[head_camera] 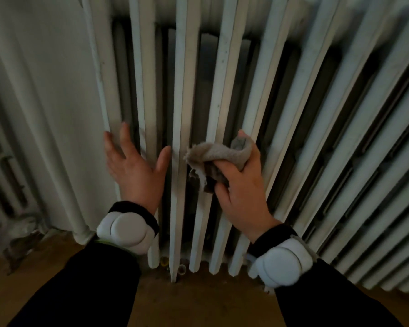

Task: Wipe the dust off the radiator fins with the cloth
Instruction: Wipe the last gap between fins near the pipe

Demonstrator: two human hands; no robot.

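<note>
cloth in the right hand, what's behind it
Behind the cloth, gripped by the right hand, run white radiator fins and a dark gap. The stretch of fin it covers is hidden, so dust there cannot be judged.

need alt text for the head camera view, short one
A person's right hand holds a bunched beige cloth against the white fins of a radiator, while the open left hand rests flat on the fins beside it. Both wrists wear white bands over dark sleeves, above a wooden floor.

dim indoor | soft blur thruout | wide-angle bend at edges
</note>
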